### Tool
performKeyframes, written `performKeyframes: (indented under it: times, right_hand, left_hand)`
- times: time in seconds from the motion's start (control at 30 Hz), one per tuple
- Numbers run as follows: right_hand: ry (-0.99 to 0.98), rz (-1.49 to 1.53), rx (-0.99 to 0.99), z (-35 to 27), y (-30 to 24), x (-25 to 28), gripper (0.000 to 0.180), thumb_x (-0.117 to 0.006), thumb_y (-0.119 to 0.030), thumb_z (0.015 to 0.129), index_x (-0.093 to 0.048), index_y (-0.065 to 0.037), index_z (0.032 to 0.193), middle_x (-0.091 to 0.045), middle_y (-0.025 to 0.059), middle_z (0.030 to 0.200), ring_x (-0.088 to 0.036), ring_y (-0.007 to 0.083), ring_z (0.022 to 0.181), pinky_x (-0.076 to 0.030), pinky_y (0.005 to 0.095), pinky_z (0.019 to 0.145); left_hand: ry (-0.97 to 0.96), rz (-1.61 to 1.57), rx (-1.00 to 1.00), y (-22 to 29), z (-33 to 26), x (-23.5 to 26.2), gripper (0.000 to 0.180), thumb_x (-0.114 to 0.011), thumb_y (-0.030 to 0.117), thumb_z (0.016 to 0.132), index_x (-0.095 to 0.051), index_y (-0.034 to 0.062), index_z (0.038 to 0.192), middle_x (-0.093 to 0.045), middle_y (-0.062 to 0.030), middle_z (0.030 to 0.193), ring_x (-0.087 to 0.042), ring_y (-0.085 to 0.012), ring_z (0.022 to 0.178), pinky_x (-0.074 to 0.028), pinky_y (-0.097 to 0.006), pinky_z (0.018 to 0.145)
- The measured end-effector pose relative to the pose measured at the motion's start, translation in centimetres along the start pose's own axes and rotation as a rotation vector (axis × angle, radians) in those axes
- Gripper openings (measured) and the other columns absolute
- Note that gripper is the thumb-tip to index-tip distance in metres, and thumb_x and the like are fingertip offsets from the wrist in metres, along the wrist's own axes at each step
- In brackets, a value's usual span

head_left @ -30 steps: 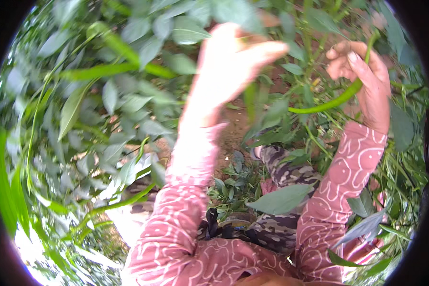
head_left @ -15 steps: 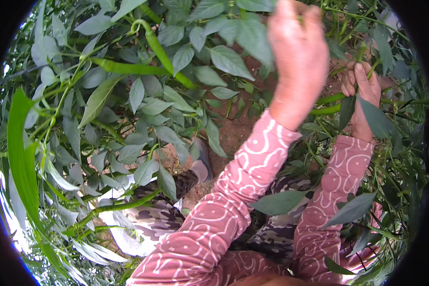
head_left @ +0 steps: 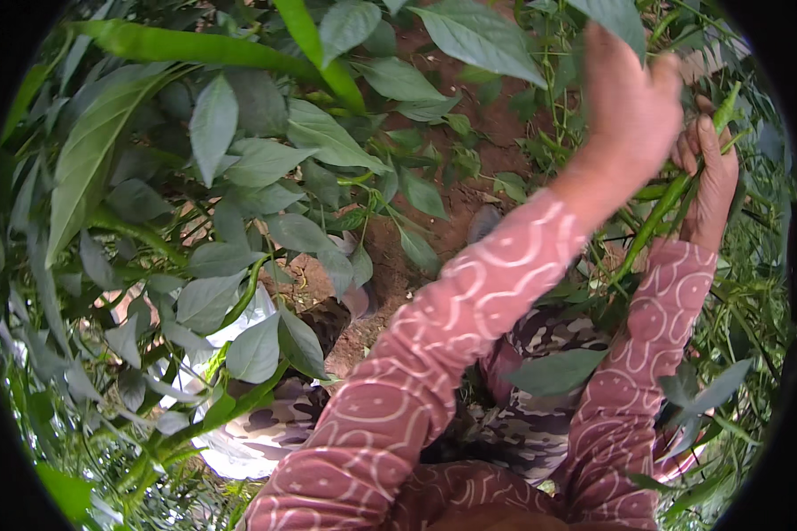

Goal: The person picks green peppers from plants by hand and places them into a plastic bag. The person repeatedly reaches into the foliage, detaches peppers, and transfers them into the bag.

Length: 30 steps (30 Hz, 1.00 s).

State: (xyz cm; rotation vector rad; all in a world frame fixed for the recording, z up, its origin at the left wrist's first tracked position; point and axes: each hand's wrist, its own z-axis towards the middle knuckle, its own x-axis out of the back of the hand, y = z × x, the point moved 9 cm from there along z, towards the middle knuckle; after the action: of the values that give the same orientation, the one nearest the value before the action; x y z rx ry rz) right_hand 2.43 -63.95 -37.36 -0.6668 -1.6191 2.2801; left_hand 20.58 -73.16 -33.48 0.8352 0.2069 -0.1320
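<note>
Among the pepper plants at the upper right, my right hand (head_left: 710, 181) is closed on long green chili peppers (head_left: 653, 223). One pepper slants down to the left below the fingers, and a green tip sticks up above them. My left hand (head_left: 633, 119) is just left of and above the right one, its fingers smeared by motion and partly behind a leaf (head_left: 613, 19). Whether it holds anything does not show. Another long green pepper (head_left: 204, 46) hangs on the plant at the upper left, with a second pepper (head_left: 321, 55) crossing its right end.
Dense pepper leaves (head_left: 257, 164) fill the left side, with more foliage (head_left: 744, 310) along the right. Reddish-brown soil (head_left: 390, 239) shows between the rows. Shiny white plastic (head_left: 239, 451) lies at the lower left beside my camouflage trouser leg (head_left: 283, 411).
My left hand has moved right and down, closer to the right hand. The view has shifted, bringing the upper-left peppers nearer the top edge. A slanting pepper now shows under my right fingers.
</note>
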Motion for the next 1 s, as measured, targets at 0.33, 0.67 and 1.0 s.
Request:
performKeyframes:
  times: [0.33,0.67,1.0]
  right_hand:
    - [0.435,-0.199,-0.047,-1.9,-2.7,5.8,0.019,-0.062,-0.02,0.086,-0.049,-0.008,0.079,-0.047,-0.0007,0.056,-0.045,0.0097,0.046,-0.038,0.0229,0.043]
    - [0.27,0.145,-0.132,-2.1,-1.5,3.8,0.019,-0.062,-0.013,0.085,-0.045,-0.008,0.088,-0.041,0.0005,0.057,-0.04,0.0104,0.04,-0.033,0.0246,0.036]
    - [0.231,0.178,-0.135,-2.0,-1.6,3.6,0.024,-0.062,-0.011,0.084,-0.043,-0.008,0.098,-0.041,0.001,0.06,-0.041,0.0122,0.041,-0.036,0.0257,0.038]
  left_hand:
    - [-1.148,0.56,0.619,-9.0,-15.5,14.4,0.049,-0.064,0.022,0.078,-0.049,-0.0037,0.117,-0.053,-0.0266,0.113,-0.051,-0.0402,0.108,-0.042,-0.043,0.092]
    - [-0.438,0.337,-0.216,-6.5,1.7,3.5,0.022,-0.053,0.009,0.084,-0.054,-0.0035,0.103,-0.063,-0.0122,0.091,-0.062,-0.0192,0.075,-0.049,-0.031,0.066]
    - [-0.208,-1.247,1.07,-10.8,6.2,-10.2,0.046,-0.048,0.025,0.091,-0.038,-0.0087,0.121,-0.05,-0.0193,0.118,-0.054,-0.0288,0.105,-0.046,-0.043,0.09]
